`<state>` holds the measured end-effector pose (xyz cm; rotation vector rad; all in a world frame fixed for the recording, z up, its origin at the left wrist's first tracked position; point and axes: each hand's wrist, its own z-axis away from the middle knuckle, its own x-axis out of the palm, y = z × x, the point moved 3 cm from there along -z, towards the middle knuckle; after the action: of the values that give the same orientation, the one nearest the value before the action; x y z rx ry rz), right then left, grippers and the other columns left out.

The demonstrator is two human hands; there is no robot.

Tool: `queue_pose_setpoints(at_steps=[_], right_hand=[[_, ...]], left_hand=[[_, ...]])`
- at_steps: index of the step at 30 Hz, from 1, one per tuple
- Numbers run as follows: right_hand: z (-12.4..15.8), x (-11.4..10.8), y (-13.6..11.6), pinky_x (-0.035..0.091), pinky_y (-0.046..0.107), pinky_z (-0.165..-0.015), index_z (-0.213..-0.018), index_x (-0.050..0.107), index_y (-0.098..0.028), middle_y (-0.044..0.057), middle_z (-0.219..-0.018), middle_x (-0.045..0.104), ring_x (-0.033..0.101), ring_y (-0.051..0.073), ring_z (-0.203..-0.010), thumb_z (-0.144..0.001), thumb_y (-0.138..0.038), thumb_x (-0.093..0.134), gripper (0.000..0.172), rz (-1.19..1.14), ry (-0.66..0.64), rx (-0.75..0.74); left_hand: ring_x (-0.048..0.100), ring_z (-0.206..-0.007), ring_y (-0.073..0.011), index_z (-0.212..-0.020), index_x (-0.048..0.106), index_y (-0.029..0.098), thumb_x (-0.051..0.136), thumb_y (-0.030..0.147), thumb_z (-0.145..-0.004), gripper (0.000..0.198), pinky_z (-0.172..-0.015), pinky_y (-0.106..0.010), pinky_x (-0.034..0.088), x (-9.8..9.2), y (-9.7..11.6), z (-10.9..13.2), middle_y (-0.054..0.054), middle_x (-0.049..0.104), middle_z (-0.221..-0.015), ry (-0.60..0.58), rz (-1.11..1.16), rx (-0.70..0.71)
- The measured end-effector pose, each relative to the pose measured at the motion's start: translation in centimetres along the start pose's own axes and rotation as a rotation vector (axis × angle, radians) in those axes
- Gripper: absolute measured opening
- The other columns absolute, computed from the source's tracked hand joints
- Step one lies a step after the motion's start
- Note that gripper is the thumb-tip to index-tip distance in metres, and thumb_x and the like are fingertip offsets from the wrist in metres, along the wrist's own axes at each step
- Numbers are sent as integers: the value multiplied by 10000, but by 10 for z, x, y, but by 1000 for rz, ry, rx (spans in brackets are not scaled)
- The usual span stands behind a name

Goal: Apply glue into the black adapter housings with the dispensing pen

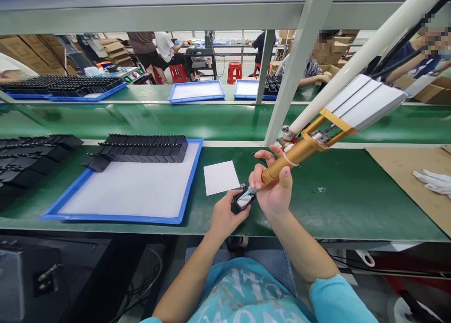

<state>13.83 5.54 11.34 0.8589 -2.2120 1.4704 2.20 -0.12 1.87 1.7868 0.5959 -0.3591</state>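
My left hand grips a small black plastic housing with a pale inside, held just above the green bench. Around the gold-coloured barrel of a glue dispensing gun my right hand is closed, with some fingers partly raised. The gun slants down to the left, and its pale blue tip reaches the housing's opening; whether it touches the inside I cannot tell. A white sheet lies on the bench just beyond my left hand.
To the left, a blue-rimmed tray carries a row of black housings. More black housings stand at the far left. At right lie brown cardboard and white gloves. A slanted frame post rises behind the gun. Co-workers sit beyond.
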Motion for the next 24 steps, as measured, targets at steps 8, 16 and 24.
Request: queue_pose_setpoints(at_steps=[8,16,24], right_hand=[[1,2,1,410,220,-407,-899,484,-259,-25,-962,575,429,28,-418,-840,-542,551,297,-49,-19,-15],[-2,1,1,412,240,-396,-1069,524,-286,-15,-960,560,443,43,-423,-797,-605,553,420,-56,3,-24],[-16,-17,5,393,250,-384,-1081,531,-307,-5,-965,563,431,55,-419,-784,-732,426,529,-28,59,-47]], left_hand=[[673,-796,-149,-1095,556,208,682,252,-750,369,-729,-261,541,3,5,-3,-32,708,-984,102,99,106],[671,-838,-161,-1162,542,214,658,254,-773,408,-775,-283,536,3,1,-3,-39,701,-1036,51,37,103],[621,-1030,-212,-1168,578,230,641,220,-781,393,-928,-374,491,-8,-33,-3,-62,650,-1112,-162,-58,0]])
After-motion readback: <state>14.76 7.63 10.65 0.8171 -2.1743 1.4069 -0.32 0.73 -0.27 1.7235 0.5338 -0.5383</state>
